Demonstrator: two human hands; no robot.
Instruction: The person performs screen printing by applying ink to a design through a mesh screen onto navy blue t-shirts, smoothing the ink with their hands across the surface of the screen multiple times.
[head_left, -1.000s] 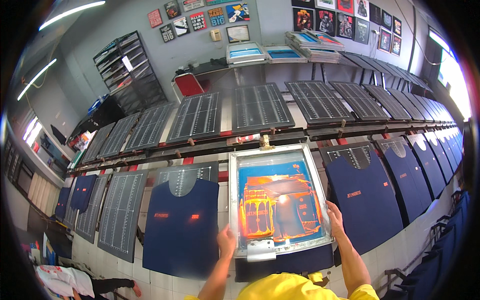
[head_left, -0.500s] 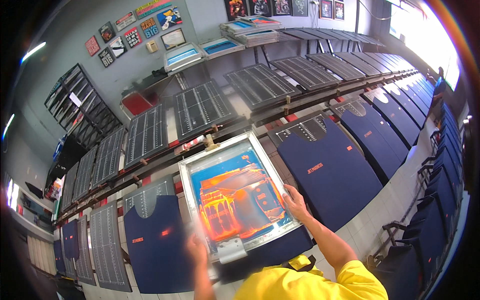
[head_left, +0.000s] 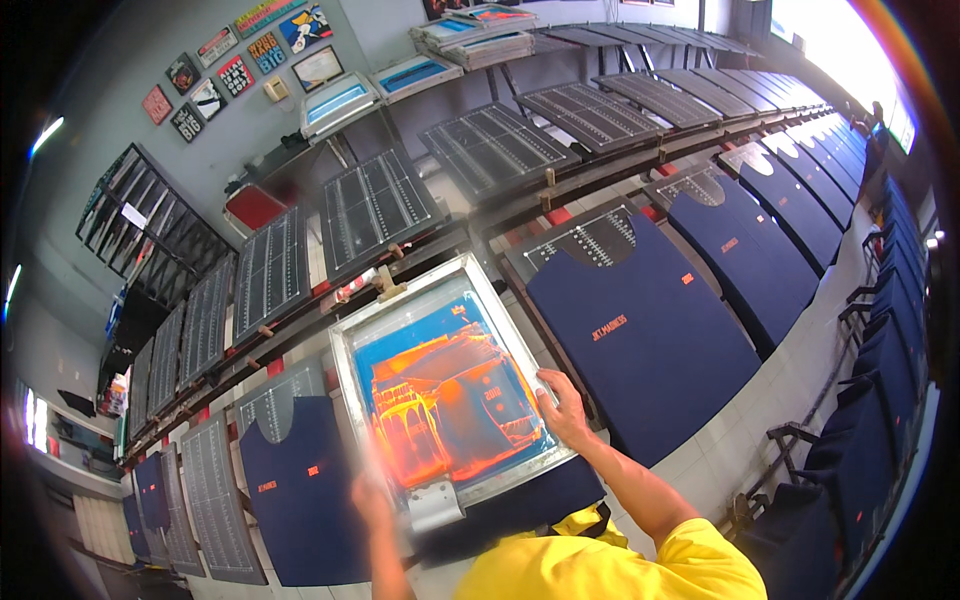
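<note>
A silkscreen frame point(head_left: 500, 325) with a pale metal border lies tilted in front of me. Orange ink is smeared over its blue mesh. My right hand point(head_left: 565, 408) grips its right side, thumb on top of the border. My left hand point(head_left: 372, 500) is motion-blurred beside the frame's lower left side, so its fingers cannot be made out. A short grey squeegee point(head_left: 435, 505) rests inside the near end of the frame. Dark blue fabric point(head_left: 510, 515) shows beneath the near edge. At the far end a wooden block point(head_left: 390, 290) touches the border.
Navy shirt panels with small orange prints lie on boards at the right point(head_left: 640, 340) and left point(head_left: 300, 490). Beyond a dark rail point(head_left: 460, 240) stand several grey marked boards point(head_left: 375, 210). More screens point(head_left: 415, 75) are stacked at the back. Dark fabric hangs along a rack point(head_left: 850, 440) at far right.
The whole view has shifted slightly, so the scene sits further left and up. The right hand keeps its hold on the frame; the left hand stays blurred beside it.
</note>
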